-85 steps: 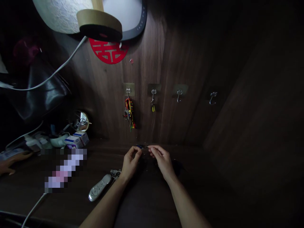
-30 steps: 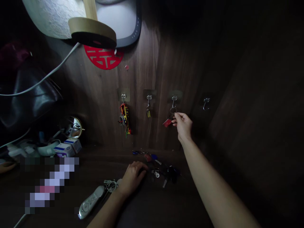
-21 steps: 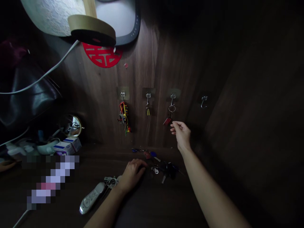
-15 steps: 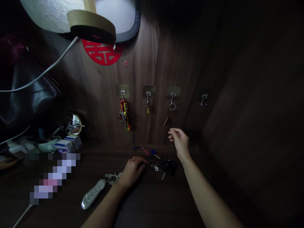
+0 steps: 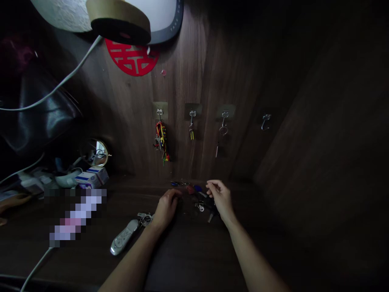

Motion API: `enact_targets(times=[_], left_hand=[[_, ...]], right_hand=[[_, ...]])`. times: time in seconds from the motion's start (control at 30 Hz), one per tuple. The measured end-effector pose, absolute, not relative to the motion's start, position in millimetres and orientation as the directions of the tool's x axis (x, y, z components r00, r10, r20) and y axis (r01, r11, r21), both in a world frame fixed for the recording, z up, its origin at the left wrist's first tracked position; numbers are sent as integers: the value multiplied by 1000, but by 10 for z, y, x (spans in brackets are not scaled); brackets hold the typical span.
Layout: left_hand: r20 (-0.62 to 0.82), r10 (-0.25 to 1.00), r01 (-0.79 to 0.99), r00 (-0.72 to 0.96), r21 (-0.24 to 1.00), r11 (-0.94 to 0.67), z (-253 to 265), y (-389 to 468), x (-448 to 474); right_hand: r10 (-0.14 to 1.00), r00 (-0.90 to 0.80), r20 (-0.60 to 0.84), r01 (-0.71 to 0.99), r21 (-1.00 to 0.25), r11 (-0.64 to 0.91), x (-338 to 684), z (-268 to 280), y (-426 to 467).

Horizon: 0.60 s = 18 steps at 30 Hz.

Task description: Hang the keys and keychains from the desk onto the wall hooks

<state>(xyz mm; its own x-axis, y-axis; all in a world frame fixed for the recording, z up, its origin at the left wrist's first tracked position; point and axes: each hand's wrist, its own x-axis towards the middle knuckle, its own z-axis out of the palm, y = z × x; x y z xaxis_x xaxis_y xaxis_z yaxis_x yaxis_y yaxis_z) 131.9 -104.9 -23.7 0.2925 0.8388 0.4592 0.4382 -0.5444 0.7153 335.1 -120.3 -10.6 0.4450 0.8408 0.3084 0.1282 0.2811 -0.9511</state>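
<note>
My right hand (image 5: 221, 198) is over a pile of dark keys (image 5: 210, 216), its fingers loosely bent and apart with nothing visible in them. Left of the pile, my left hand (image 5: 167, 206) rests on the desk, fingers loosely curved and no object seen in it. A blue tag (image 5: 197, 188) and a reddish tag (image 5: 190, 189) lie among the keys. Near my left wrist is a bunch of keys (image 5: 145, 219) with a pale grey remote (image 5: 124, 237). On the wall, a key ring (image 5: 223, 130) with a thin flat piece below it hangs from the third hook (image 5: 225, 117).
The first hook holds a colourful corded key bunch (image 5: 161, 140); a small yellow keychain (image 5: 191, 134) hangs on the second. A bare fourth hook (image 5: 266, 122) is at the right. Boxes (image 5: 91, 177), a round mirror (image 5: 97, 153) and a white cable (image 5: 73, 73) occupy the left.
My right hand has moved down and left, away from the hanging ring to the key pile. The thin piece on that ring has swung. My left hand stays on the desk; the view shifted slightly.
</note>
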Motion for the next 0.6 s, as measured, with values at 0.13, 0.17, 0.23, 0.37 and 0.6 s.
enact_targets(times=[0.13, 0.17, 0.23, 0.37, 0.6], left_hand=[[464, 855, 461, 230, 722, -516, -266, -1022, 1293], [466, 857, 468, 221, 720, -512, -276, -1017, 1286], [471, 858, 485, 207, 712, -507, -293, -1012, 1272], [481, 852, 535, 205, 674, -509, -295, -1032, 1265], [498, 810, 543, 308, 608, -580, -222, -1155, 1358]], right_hand=[[833, 358, 421, 356, -887, 295, 3338, -235, -1195], [826, 315, 467, 450, -840, 303, 3337, -247, -1197], [811, 206, 547, 641, -702, 311, 3328, -249, -1203], [852, 22, 523, 871, -428, 240, 3282, -216, -1204], [917, -85, 390, 954, -234, 188, 3254, -254, -1148]])
